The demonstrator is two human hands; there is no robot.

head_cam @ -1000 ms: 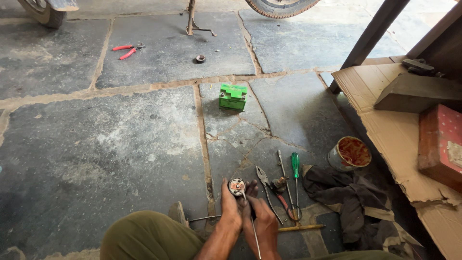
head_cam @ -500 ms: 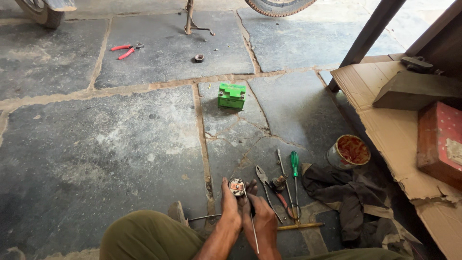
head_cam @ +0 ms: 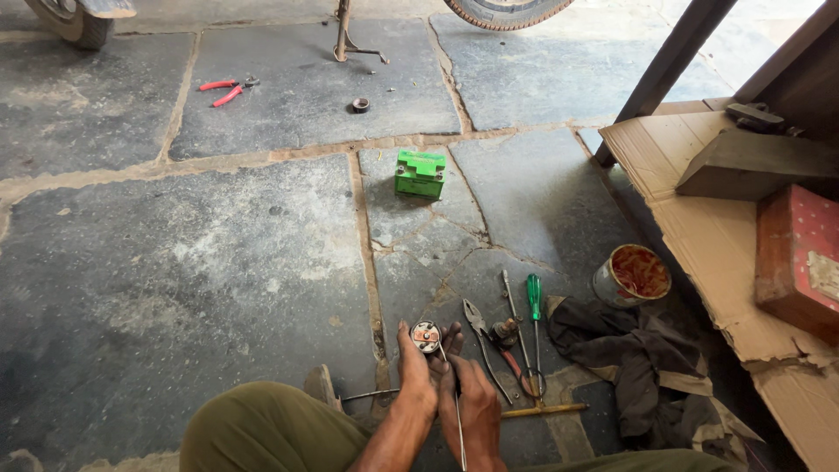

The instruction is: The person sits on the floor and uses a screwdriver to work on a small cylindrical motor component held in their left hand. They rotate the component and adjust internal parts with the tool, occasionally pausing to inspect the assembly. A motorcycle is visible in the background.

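While hands grip part (round), green box beyond

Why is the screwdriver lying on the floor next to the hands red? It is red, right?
Not quite. The screwdriver lying on the stone floor beside the hands has a green handle, not red, as the head view shows. The red handles belong to the pliers far off near the wheel. The left hand and right hand hold a small round metal part.

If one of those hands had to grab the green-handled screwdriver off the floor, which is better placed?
Probably the right hand: the green-handled screwdriver lies on the stone floor to its right, while the left hand cradles the small round metal part farther away.
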